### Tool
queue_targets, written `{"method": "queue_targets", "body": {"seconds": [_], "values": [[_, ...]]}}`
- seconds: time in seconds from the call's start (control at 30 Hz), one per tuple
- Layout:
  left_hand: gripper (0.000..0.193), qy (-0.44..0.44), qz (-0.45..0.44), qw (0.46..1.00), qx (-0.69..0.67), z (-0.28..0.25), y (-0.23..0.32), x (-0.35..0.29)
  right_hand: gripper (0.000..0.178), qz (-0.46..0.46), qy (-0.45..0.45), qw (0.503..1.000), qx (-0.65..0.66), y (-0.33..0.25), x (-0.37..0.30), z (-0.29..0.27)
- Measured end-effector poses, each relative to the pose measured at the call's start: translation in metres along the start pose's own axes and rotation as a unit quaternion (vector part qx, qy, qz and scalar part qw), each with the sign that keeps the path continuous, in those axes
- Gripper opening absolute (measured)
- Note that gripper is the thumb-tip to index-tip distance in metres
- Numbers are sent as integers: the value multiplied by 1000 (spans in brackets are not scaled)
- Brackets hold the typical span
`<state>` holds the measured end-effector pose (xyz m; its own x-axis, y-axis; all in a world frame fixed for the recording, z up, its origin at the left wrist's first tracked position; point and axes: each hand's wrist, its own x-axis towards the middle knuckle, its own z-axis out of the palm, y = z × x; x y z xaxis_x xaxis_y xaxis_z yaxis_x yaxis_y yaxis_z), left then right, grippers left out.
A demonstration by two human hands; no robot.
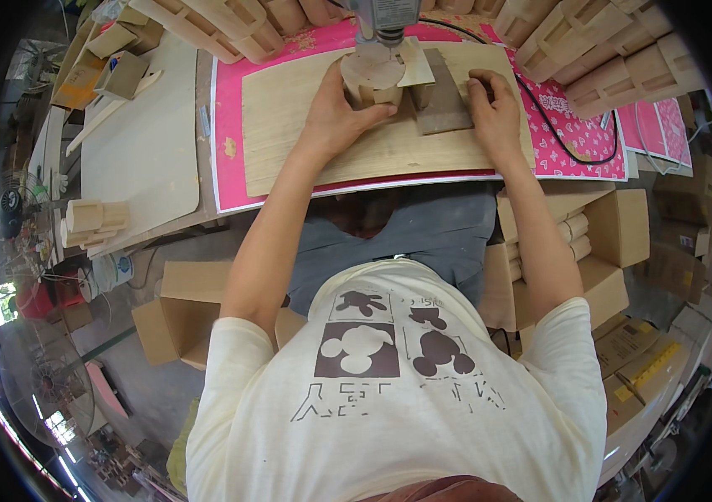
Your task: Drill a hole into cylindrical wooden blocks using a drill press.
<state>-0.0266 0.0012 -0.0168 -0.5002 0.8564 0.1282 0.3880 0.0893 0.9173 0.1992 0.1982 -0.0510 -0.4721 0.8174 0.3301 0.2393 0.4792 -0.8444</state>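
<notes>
My left hand is wrapped round a pale wooden piece with a round, disc-like top. Thumb and fingers press its sides beneath the head of a grey machine. Against the piece's right side stands a small light wooden block. A flat grey-brown slab lies beside it on a broad plywood board. My right hand rests at the slab's right edge, its fingers loosely bent with a gap between index finger and thumb. I see nothing in it.
Pink patterned sheeting covers the table under the board. Stacked wooden pieces stand along the back and right. A black cable curves at the right. An open carton with wooden pieces sits below right; another carton stands below left.
</notes>
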Motion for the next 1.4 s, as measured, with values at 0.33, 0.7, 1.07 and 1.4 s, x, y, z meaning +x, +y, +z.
{"method": "queue_targets", "body": {"seconds": [0.33, 0.7, 1.07, 1.4], "values": [[98, 0, 17, 1000, -21, 4, -5, -1, 45, -32, -40, 935, 351, -151, 170, -16], [94, 10, 42, 999, -7, 4, -8, 0, 27, -122, -32, 970, 209, -214, 124, -40], [96, 11, 41, 999, 11, 3, -10, 2, 21, -330, 48, 923, 195, -148, 50, -25], [95, 3, 30, 1000, 0, 2, -3, -1, 27, -69, -140, 963, 218, -208, 178, -24]]}}
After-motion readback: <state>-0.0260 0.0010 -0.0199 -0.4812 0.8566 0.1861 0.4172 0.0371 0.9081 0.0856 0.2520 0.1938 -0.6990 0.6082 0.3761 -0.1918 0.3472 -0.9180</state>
